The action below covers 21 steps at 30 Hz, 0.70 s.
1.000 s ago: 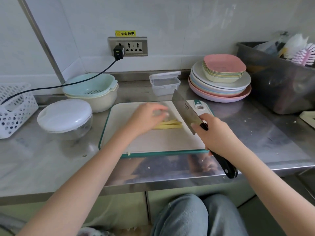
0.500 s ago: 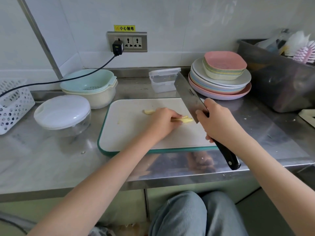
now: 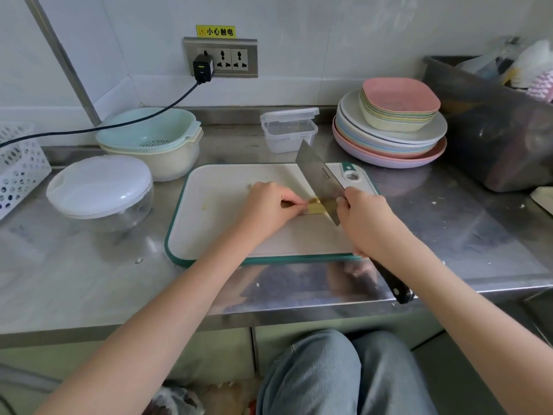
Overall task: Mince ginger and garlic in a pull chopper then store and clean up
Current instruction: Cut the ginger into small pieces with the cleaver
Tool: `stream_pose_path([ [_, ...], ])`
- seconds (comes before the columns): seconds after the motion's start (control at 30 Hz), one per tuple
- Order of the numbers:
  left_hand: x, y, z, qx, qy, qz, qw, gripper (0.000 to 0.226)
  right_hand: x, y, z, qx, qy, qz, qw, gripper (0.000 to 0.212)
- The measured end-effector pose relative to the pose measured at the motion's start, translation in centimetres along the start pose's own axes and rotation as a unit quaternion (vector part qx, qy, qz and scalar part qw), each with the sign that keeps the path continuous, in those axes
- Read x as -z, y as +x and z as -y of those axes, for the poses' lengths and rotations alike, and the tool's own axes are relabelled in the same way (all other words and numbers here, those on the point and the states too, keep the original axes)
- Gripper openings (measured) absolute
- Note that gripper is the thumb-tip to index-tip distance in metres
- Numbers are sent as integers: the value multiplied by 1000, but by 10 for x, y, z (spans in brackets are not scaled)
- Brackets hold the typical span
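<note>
While left hand (image 3: 269,211) fingers pinch ginger strips (image 3: 314,205), right hand (image 3: 366,223) grips one cleaver (image 3: 321,181).

A yellow warning sticker (image 3: 215,31) is fixed to the wall just above the socket panel (image 3: 220,57); a small warning triangle is printed at its left end, followed by the black characters 小心触电. A short line of dark print is stamped on the flat of the cleaver blade (image 3: 321,180), but it is too small and blurred to be read.
</note>
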<state>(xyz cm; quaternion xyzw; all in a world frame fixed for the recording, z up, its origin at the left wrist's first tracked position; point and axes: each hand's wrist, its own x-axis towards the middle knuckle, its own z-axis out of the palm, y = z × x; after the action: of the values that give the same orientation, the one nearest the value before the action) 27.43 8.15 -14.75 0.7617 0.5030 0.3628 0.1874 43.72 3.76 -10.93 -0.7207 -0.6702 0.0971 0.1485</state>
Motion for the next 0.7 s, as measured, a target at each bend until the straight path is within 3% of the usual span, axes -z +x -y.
stream_pose_path([
  [0.17,0,0,0,-1,-6,6,1000,16,-5,7,6,22,-38,5,999,11],
  [0.7,1,1,1,-4,-27,4,1000,18,9,22,-6,32,-3,46,998,28],
])
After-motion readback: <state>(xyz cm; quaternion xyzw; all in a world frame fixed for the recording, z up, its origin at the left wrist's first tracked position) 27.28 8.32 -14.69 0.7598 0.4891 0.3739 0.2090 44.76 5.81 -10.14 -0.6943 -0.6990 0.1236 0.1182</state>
